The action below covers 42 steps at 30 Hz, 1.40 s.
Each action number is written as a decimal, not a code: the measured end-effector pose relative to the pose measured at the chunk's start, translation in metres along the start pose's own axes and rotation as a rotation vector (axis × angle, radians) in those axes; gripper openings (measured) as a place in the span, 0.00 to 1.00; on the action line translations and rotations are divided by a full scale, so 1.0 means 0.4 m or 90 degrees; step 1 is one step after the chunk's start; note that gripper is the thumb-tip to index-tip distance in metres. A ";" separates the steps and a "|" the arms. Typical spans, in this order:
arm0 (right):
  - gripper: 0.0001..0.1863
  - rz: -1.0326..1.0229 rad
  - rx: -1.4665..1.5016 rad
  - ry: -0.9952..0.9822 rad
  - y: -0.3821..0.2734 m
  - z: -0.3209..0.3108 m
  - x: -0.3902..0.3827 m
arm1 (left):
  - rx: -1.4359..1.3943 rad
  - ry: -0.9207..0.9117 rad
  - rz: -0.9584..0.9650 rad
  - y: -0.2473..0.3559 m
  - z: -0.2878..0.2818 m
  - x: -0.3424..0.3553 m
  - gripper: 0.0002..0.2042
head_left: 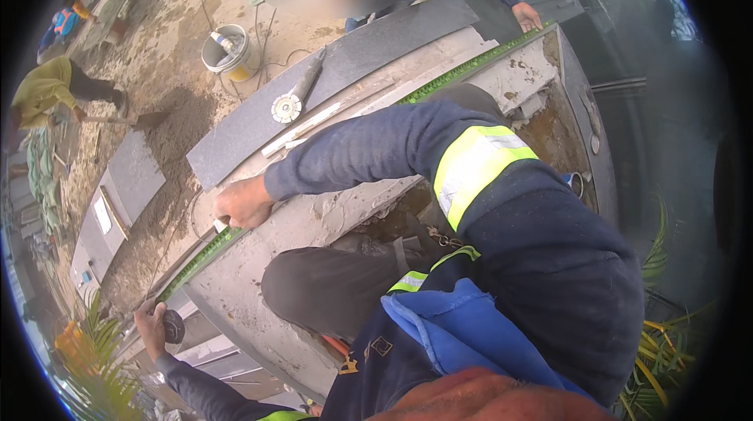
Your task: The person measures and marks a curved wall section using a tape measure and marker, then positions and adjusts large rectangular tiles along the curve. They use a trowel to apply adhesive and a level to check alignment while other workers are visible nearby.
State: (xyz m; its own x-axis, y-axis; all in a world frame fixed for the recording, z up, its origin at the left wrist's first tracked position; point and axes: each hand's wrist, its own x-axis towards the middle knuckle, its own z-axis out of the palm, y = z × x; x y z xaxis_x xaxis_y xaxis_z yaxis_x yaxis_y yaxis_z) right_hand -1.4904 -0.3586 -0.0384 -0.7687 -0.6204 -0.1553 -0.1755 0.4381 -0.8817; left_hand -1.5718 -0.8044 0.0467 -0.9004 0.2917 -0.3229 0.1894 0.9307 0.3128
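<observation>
A green tape measure blade stretches diagonally along the pale stone edge, its middle hidden beneath my right arm. At the lower left, my left hand is closed around the dark round case of the tape measure. My right hand is closed just above the blade, with a small white object at its fingertips, too small to name. At the upper right, a co-worker's hand touches the blade's far end. My bent knee is over the mortar-smeared slab.
An angle grinder lies on a long grey stone slab. Behind it stands a bucket with a bottle inside. At left, a person with a shovel works by wet mortar. Leafy plants and a glossy dark surface flank me.
</observation>
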 end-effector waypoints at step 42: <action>0.26 0.413 -0.172 0.786 0.642 -0.349 -1.619 | 0.159 -0.202 0.237 1.537 0.546 0.425 0.31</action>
State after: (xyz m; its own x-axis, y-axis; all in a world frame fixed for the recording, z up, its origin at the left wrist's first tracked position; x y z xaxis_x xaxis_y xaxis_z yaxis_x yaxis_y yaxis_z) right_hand -1.1235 0.2464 -0.1020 -0.7675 0.6308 0.1141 0.4074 0.6174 -0.6729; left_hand -1.5227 -0.1342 -0.0111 -0.5997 0.6273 -0.4967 0.5942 0.7649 0.2486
